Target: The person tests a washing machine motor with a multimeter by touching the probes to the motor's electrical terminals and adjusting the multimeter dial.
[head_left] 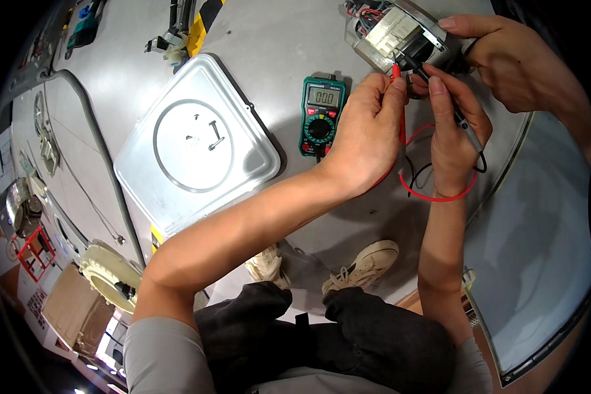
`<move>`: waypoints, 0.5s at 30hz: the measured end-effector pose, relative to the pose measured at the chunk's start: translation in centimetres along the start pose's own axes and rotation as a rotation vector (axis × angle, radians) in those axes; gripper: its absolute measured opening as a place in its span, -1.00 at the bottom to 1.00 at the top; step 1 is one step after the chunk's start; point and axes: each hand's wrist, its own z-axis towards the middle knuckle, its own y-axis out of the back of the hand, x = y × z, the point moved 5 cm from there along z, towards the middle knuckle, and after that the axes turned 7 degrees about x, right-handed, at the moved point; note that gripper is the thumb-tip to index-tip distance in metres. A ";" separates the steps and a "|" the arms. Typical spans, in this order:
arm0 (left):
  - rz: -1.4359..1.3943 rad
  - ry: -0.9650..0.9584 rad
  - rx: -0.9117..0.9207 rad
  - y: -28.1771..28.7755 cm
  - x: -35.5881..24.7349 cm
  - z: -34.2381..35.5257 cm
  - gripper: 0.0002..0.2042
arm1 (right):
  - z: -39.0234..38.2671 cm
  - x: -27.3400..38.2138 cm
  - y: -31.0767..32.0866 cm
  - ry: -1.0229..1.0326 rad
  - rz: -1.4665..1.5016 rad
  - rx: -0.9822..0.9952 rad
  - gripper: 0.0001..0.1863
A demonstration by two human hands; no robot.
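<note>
My left hand (369,134) is closed on a red test probe (396,71), its tip at a white block (393,31) on a metal-cased electrical part with coloured wires. In my right hand (458,134) is a black test probe (465,125), pinched between thumb and fingers and slanting toward the same block. Whether either tip touches metal is too small to tell. Another person's hand (515,62) grips the part's right side. A green-and-black multimeter (321,117) lies face up on the floor left of my left hand, its display lit. Red and black leads loop around my right wrist.
A square silvery metal panel (253,154) lies to the left, with several screws (215,131) on it. Beyond it runs a grey hose (98,131). A large pale panel (538,230) stands at the right. My shoes (364,262) are just below the multimeter.
</note>
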 end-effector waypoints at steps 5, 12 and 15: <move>0.017 -0.018 0.007 0.0 0.3 0.2 -0.62 | 0.0 0.0 0.3 0.018 -0.044 -0.006 -0.82; 0.018 -0.002 -0.003 -0.2 0.2 0.1 -0.64 | -0.1 -0.2 0.2 -0.016 0.056 -0.016 -0.81; 0.009 0.005 -0.001 -0.2 0.4 0.2 -0.65 | -0.2 -0.1 0.2 -0.027 0.067 -0.016 -0.82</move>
